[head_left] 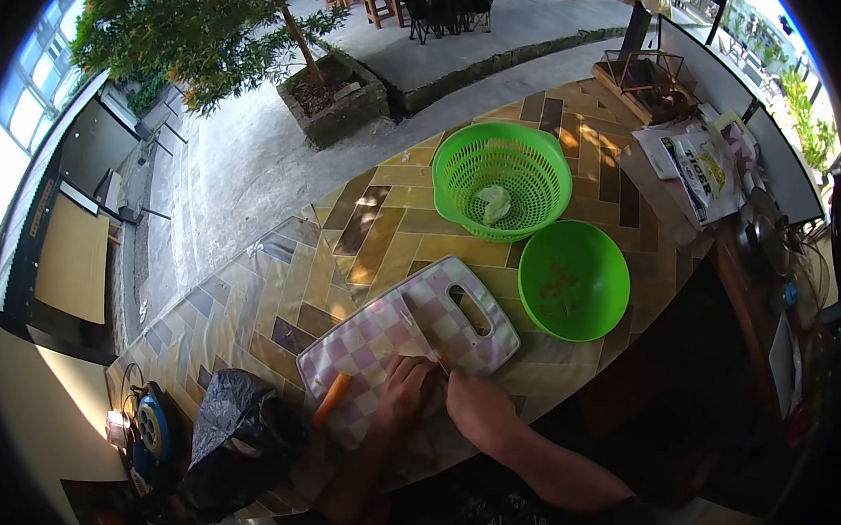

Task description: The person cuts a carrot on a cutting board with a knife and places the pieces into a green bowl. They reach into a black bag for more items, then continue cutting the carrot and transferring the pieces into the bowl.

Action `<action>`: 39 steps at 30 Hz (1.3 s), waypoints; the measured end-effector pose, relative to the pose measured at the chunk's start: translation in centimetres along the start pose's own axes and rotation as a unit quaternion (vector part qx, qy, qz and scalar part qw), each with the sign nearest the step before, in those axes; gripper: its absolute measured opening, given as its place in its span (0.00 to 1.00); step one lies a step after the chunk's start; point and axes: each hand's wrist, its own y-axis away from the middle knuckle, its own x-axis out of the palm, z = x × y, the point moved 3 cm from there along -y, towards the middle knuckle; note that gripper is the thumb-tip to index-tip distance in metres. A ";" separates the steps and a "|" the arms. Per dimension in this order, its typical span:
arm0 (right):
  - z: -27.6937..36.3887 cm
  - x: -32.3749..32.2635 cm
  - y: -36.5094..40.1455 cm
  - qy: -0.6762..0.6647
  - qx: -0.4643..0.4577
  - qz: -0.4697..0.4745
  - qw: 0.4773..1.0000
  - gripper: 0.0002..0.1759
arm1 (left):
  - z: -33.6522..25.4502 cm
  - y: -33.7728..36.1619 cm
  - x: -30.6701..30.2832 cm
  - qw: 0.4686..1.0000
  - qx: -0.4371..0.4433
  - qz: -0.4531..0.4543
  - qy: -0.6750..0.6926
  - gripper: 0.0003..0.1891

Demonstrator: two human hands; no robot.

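A checkered pink-and-white cutting board with a handle hole lies at an angle on the table. My right hand is closed around the handle of a knife, whose blade points away from me across the board. Curled fingers of my left hand press down beside the blade, on what looks like a small orange piece of carrot, mostly hidden. Left of that hand, a longer carrot rests over the board's near edge. A green bowl right of the board holds small orange bits.
Behind the bowl stands a green colander with a crumpled pale thing inside. A black plastic bag sits at the left near a blue-rimmed round object. Plastic packages and a wooden-framed box are at the far right.
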 end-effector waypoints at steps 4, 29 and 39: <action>0.6 -0.8 1.7 0.009 0.034 0.048 0.998 0.10 | 0.2 0.4 0.1 1.000 -0.009 -0.008 -0.008 0.10; 1.0 -0.9 1.5 0.019 0.026 0.045 0.998 0.14 | 1.0 0.7 0.6 1.000 -0.009 -0.018 0.011 0.11; 1.3 -1.5 1.9 0.011 0.047 0.073 0.996 0.16 | 1.2 0.5 0.7 1.000 -0.006 -0.018 0.007 0.10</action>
